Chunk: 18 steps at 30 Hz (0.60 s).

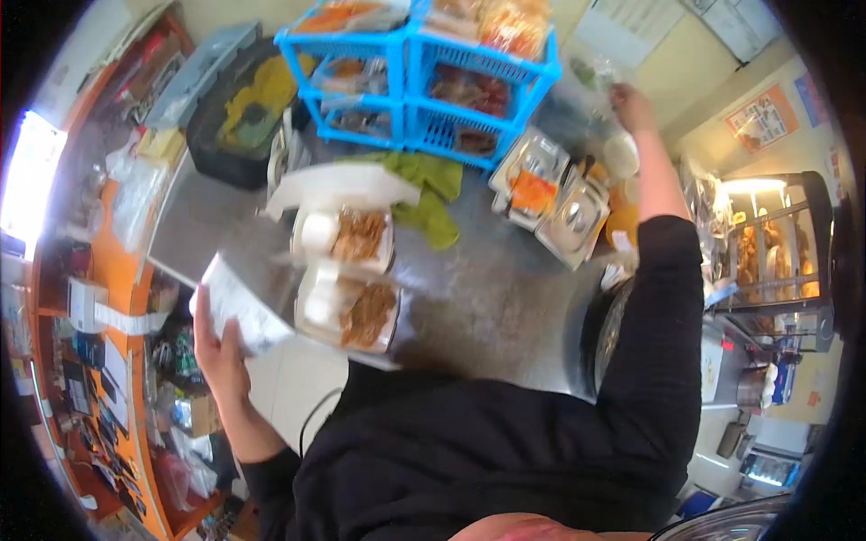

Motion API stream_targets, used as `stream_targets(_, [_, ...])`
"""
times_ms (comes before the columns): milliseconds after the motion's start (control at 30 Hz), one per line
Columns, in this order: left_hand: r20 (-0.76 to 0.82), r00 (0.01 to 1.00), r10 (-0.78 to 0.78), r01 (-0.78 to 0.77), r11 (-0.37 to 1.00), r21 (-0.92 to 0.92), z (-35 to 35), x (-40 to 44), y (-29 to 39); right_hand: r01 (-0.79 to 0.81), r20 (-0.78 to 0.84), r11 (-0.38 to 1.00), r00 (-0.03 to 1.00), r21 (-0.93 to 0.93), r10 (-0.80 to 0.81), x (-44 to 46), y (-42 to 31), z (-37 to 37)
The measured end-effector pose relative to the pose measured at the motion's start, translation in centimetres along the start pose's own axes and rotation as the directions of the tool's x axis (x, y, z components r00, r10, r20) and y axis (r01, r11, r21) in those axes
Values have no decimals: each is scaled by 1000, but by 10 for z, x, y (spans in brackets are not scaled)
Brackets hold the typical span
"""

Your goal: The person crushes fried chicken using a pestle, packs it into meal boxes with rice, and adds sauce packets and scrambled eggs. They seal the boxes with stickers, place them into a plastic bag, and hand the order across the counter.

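Note:
My left hand, at the left edge of the steel table, grips a whitish, paper-like piece with faint grey marks. My right hand reaches to the far right, its fingers curled beside a clear plastic bag with something green inside; what they pinch is too small to make out. Between my hands sit two white takeaway boxes, a nearer one and a farther one. Each contains white rice on the left and brown meat-like food on the right. A white flap or sheet rises behind the farther box.
Blue stacked baskets with packed food stand at the back. A green cloth lies before them. Lidded metal containers are on the right, a black tub at back left. Orange shelves line the left; a lit food cabinet stands right.

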State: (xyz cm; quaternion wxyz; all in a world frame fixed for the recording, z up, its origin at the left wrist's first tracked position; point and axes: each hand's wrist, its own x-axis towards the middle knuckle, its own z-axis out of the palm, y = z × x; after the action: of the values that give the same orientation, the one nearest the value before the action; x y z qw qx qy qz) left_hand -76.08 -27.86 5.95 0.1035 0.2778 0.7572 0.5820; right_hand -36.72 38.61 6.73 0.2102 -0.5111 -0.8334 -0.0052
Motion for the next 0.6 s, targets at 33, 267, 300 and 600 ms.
stream_targets(33, [-27, 1000, -16, 15, 1000, -12, 1, -7, -1, -28, 68, 1000, 997, 3, 28, 15, 1, 9])
stream_targets(267, [-178, 967, -183, 143, 966, -217, -1, -41, 9, -155, 407, 963, 883, -219, 234, 53, -43, 31])
stream_targets(300, [-193, 963, -187, 143, 965, -220, 0, -40, 14, -172, 299, 945, 919, -279, 256, 59, -43, 43])
stream_targets(600, [-123, 971, -203, 157, 938, -309, 12, -21, 31, -277, 189, 926, 954, 256, 233, 66, 5, 17])
